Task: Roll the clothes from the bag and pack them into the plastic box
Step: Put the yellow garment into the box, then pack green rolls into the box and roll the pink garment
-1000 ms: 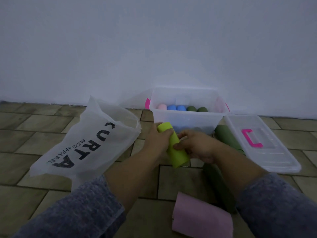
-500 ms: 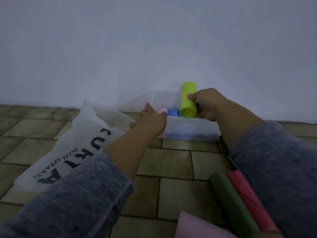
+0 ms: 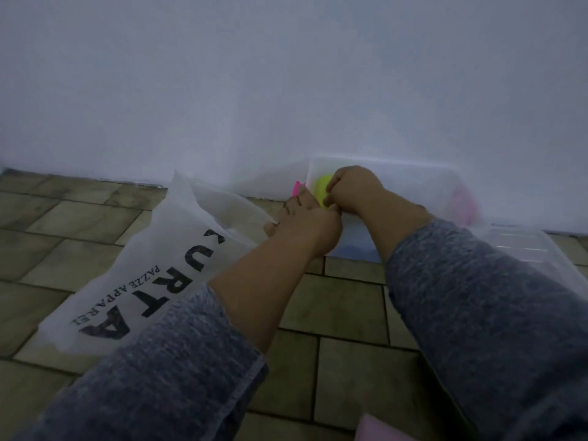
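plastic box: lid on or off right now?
Off. The plastic box stands open-topped by the wall, the right hand pressing the yellow-green roll inside; the lid lies on the floor beside it.

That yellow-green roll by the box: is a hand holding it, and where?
Yes. The right hand grips the yellow-green roll at its near end, inside the plastic box. The left hand rests against the box's near wall.

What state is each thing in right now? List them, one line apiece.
plastic box: open, lid off, against the wall.
lid: lying on the floor right of the box.
yellow-green roll: rolled, at the box's left end, under the right hand.
right hand: closed on the roll.
left hand: at the box's near wall; grip unclear.
bag: lying on the floor, mouth open.
pink cloth: on the floor, mostly out of frame.
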